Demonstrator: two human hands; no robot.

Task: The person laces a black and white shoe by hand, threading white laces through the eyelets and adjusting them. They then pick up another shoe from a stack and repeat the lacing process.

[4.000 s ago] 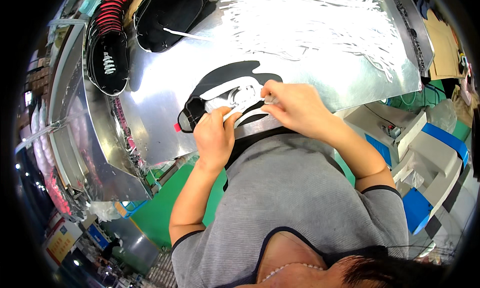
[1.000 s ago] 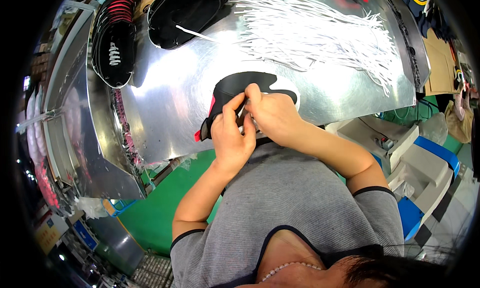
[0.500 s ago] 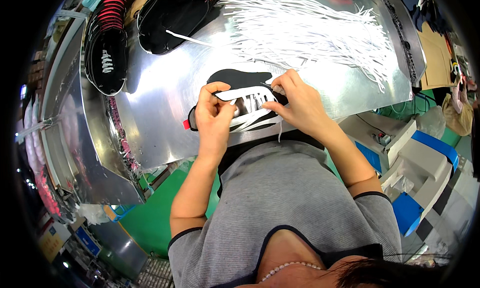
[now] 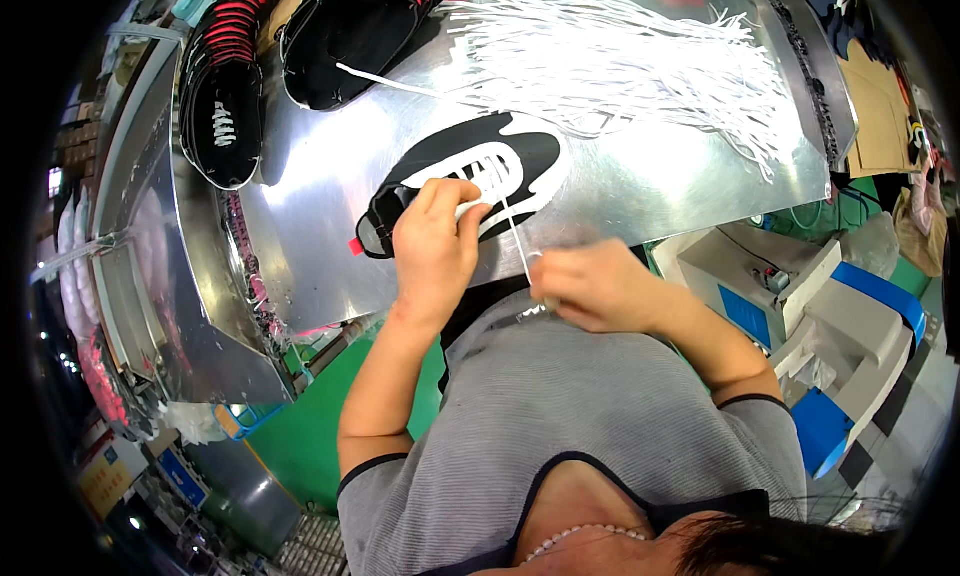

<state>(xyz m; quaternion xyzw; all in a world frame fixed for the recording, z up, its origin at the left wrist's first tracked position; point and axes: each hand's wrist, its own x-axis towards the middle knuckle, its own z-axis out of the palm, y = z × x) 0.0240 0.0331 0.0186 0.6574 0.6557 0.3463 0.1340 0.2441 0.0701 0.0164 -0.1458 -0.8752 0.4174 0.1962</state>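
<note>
On a steel bench, the left hand (image 4: 432, 244) presses curled fingers onto a black shoe (image 4: 470, 176) lying crosswise, while the right hand (image 4: 590, 286) pinches its white lace (image 4: 516, 238), drawn taut toward the body.

The table (image 4: 640, 191) is bare sheet metal, smooth and shiny, throwing back bright glare, and on it the black-and-white shoe (image 4: 470, 176) looks like matt fabric with a smoother white overlay. The white lace (image 4: 517, 238) pulled from it is thin woven cord, same as the loose heap of white laces (image 4: 620, 66), soft and dull. The grey shirt (image 4: 560, 416) is fine ribbed knit cloth, matt.
</note>
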